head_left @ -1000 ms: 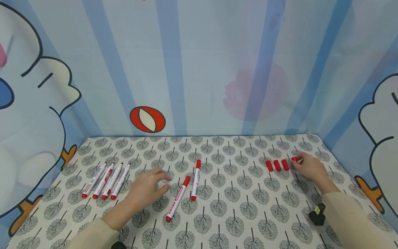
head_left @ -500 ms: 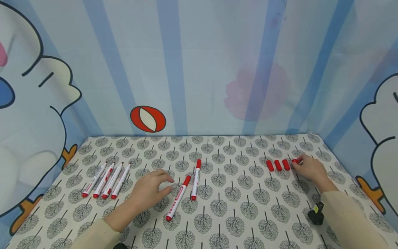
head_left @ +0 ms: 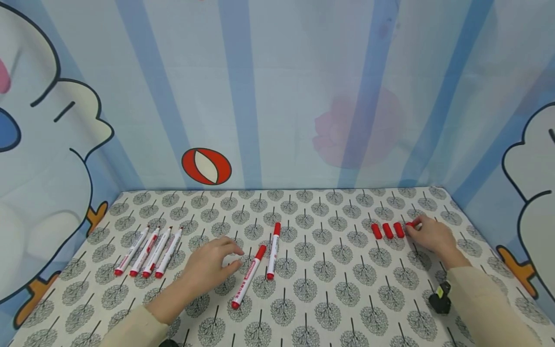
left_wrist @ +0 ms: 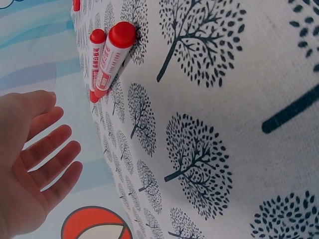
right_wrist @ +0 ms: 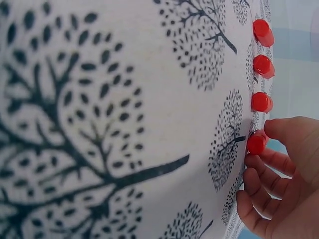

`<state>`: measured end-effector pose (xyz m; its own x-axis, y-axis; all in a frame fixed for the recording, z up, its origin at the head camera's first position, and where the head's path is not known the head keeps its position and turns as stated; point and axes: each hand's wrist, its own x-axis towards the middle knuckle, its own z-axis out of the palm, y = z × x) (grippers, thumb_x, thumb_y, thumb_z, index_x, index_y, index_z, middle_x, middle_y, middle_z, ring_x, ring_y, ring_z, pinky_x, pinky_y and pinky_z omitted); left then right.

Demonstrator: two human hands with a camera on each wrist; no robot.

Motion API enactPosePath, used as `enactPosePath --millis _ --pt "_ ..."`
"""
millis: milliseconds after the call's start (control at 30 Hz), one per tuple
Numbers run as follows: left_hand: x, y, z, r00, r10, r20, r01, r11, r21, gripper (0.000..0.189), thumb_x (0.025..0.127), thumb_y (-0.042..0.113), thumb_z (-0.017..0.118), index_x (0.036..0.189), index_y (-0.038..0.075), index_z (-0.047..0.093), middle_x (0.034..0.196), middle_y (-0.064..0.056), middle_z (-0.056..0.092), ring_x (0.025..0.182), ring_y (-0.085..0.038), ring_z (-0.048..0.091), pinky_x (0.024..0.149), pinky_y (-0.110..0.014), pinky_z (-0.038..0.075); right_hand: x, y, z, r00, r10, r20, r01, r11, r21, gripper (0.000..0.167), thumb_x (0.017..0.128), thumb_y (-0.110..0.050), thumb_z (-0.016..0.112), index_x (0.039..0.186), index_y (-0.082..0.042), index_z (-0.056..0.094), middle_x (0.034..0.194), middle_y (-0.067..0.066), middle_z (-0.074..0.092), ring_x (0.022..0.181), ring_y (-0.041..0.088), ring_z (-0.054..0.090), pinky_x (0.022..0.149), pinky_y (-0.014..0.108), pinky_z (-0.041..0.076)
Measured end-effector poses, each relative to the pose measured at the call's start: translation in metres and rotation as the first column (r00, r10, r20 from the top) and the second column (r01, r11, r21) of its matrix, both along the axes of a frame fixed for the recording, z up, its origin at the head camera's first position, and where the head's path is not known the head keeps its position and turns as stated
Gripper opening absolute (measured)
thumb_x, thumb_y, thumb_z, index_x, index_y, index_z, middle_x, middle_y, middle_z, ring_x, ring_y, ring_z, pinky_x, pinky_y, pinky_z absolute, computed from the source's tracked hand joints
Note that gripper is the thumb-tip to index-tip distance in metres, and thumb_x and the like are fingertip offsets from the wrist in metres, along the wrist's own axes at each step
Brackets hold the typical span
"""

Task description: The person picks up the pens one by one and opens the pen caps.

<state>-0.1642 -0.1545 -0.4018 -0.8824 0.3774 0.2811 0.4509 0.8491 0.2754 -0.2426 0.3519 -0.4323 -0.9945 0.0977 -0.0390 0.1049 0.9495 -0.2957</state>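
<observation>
My right hand (head_left: 431, 235) pinches a red marker cap (right_wrist: 257, 143) between thumb and fingers, at the right end of a row with several other red caps (head_left: 387, 231). In the right wrist view these caps lie side by side with small gaps. My left hand (head_left: 211, 262) holds nothing; its fingers are relaxed and spread, as the left wrist view shows. Just right of it lie two capped whiteboard markers, a nearer slanted marker (head_left: 248, 277) and a farther marker (head_left: 273, 250), both white with red caps and red ends.
Several uncapped white markers (head_left: 149, 251) lie parallel at the left of the table, tips pointing away. A tree-print cloth (head_left: 327, 279) covers the table. A striped cartoon curtain (head_left: 286, 96) stands along the back and sides.
The pinched cap has shifted slightly toward the other caps in the row. My left hand has moved a little to the right. The markers lie as before.
</observation>
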Motion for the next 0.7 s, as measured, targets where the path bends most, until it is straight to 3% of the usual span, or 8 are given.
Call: enactPosePath --millis 700 --pt "0.0005 -0.0004 0.0009 1.000 0.004 -0.028 -0.004 1.000 0.003 0.020 0.074 0.024 0.075 0.093 0.020 0.069 0.098 0.005 0.065 0.089 -0.014 0.062 0.071 -0.031 0.052 0.0049 0.0018 0.0054 1.000 0.000 0.016 0.001 1.000 -0.031 0.043 0.093 -0.032 0.045 0.112 0.007 0.049 0.095 0.027 0.059 0.068 0.028 0.056 0.051 0.035 0.041"
